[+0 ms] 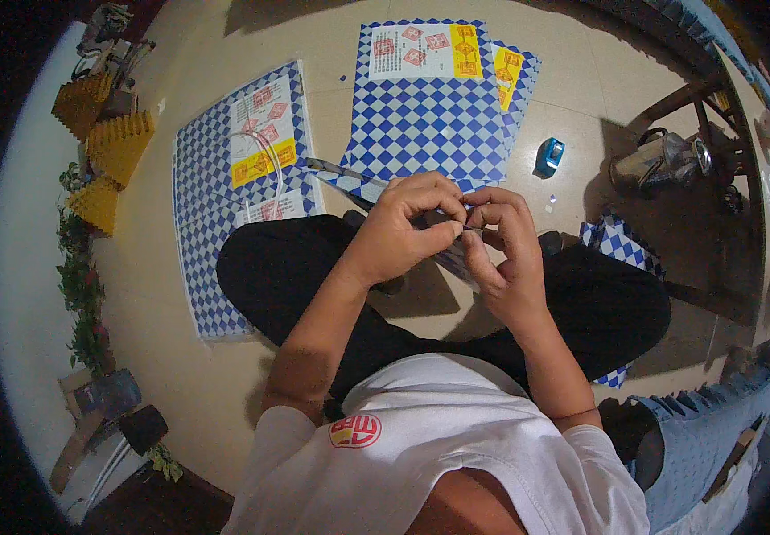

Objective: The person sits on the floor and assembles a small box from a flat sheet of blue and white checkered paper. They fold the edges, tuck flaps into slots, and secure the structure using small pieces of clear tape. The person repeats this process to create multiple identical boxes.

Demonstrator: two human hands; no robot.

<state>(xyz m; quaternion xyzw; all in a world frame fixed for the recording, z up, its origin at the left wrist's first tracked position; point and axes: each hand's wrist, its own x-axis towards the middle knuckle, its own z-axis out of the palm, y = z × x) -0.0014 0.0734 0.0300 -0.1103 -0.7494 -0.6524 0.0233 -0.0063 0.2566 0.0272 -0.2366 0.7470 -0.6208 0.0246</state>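
Note:
My left hand [409,225] and my right hand [507,251] meet in front of me, thumbs and fingertips pinched close together. They hold a blue-and-white checkered sheet [362,187], seen nearly edge-on and tilted, which runs from the far left down between my hands. What the fingertips pinch at its edge is too small to make out. Just beyond my hands lie flat checkered pieces [428,116] with white and yellow printed panels, overlapping on the floor. To the left is a checkered stack [211,196] with a white cord [276,165] across it.
A small teal-blue object [549,158] lies on the floor at the right, scraps near it. Farther right, a metal kettle [657,167] stands by a wooden table [728,223]. Crumpled checkered material [621,245] lies by my right knee. Yellow pleated pieces [117,147] and plants [80,285] line the left wall.

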